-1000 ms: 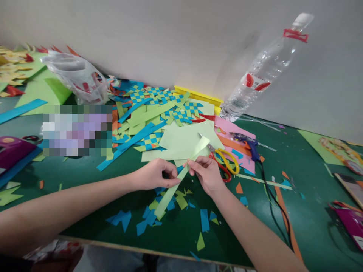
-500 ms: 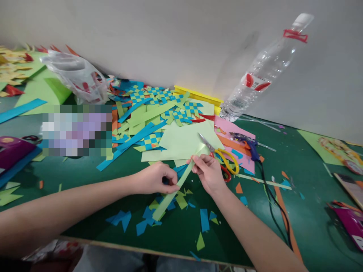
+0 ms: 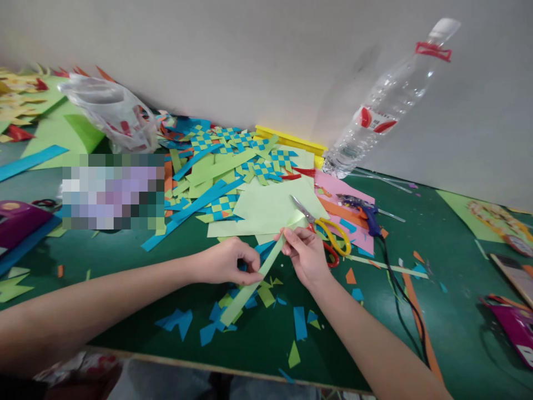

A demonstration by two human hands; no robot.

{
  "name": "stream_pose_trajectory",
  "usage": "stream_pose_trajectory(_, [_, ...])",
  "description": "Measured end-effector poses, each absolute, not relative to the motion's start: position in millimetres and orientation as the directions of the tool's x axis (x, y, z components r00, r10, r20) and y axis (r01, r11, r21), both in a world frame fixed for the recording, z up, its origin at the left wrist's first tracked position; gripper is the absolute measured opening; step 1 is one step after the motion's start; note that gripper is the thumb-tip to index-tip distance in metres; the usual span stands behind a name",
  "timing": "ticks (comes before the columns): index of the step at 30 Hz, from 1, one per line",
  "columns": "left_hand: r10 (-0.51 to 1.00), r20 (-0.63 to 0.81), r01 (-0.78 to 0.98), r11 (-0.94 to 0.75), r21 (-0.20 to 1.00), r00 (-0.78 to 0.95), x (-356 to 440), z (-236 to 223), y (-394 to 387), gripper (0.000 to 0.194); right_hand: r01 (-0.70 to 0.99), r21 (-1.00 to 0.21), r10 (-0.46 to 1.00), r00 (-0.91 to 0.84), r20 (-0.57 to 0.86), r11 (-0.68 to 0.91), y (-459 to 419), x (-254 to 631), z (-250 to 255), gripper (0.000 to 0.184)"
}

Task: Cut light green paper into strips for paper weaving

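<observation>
A narrow light green paper strip (image 3: 245,297) slants between my two hands above the table. My left hand (image 3: 231,262) pinches it near its middle with thumb and forefinger. Higher up, my right hand (image 3: 306,253) grips the same strip between thumb and fingers. Just behind the right hand lie scissors (image 3: 331,233) with yellow and red handles, their blades on a pale green paper sheet (image 3: 270,203). Blue and green paper scraps (image 3: 216,319) are scattered under and in front of the strip.
Woven blue-green paper pieces (image 3: 262,166) are heaped at the back. A plastic bottle (image 3: 383,105) leans against the wall. At right are a blue glue gun (image 3: 368,219) with a black cord and an orange strip (image 3: 420,322). A plastic bag (image 3: 112,114) stands at back left.
The lower end of the green strip has shifted slightly to the left. Both hands keep nearly the same place and hold.
</observation>
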State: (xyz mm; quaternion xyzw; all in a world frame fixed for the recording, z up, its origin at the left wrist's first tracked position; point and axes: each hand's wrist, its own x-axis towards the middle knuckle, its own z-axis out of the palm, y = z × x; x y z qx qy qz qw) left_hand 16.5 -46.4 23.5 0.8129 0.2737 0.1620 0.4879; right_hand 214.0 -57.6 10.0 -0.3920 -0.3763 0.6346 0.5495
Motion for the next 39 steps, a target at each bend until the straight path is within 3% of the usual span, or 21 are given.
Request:
stream_pose_trajectory(4, [0.599, -0.013, 0.295, -0.375, 0.879, 0.801, 15.6, 22.7, -46.3, 0.025, -0.403, -0.906, 0.991, -0.078, -0.106, -0.129, -56.0, 214.5, 10.5, 0.027])
stream_pose_trajectory(10, [0.502, 0.083, 0.24, -0.544, 0.804, 0.861, 16.7, 20.3, -46.5, 0.024, -0.49, -0.865, 0.992, -0.004, -0.124, -0.11, -50.6, 217.9, 8.4, 0.02])
stream_pose_trajectory(23, [0.481, 0.096, 0.198, -0.524, 0.829, 0.872, 16.2, 19.9, -46.8, 0.023, -0.442, -0.894, 0.993, 0.049, -0.105, -0.072, -52.1, 215.0, 6.8, 0.02])
stream_pose_trajectory(39, [0.45, 0.121, 0.169, -0.552, 0.817, 0.885, 16.7, 20.2, -47.2, 0.022, -0.447, -0.893, 0.994, 0.057, -0.095, -0.06, -53.8, 213.9, 7.4, 0.033])
